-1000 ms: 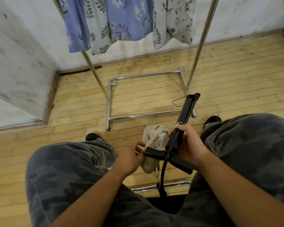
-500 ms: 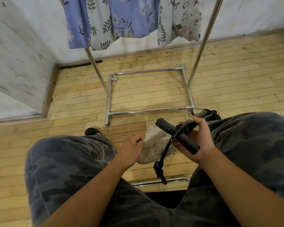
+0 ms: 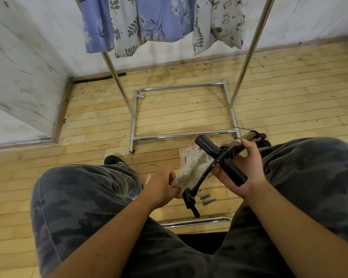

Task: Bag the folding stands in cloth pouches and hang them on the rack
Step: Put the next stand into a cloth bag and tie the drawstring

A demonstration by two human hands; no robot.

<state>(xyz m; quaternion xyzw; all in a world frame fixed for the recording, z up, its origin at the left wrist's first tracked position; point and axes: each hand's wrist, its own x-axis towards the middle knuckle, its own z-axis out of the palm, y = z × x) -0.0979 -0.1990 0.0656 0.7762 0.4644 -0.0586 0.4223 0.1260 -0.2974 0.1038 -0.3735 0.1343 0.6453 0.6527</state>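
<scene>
Here, at lower centre, my right hand [image 3: 249,163] gripped the folding stand [image 3: 232,171] while my left hand [image 3: 161,185] pinched the cloth pouch [image 3: 191,167]

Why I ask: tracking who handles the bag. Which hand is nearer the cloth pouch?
Left. The left hand pinches the cloth pouch at its near corner; the right hand grips the folding stand, which crosses over the pouch.

The rack [image 3: 247,57] and its hanging pouches [image 3: 159,17] run past the top edge. The stand [image 3: 229,171] and the left hand [image 3: 161,187] hide part of the pouch [image 3: 191,165] between them.
</scene>
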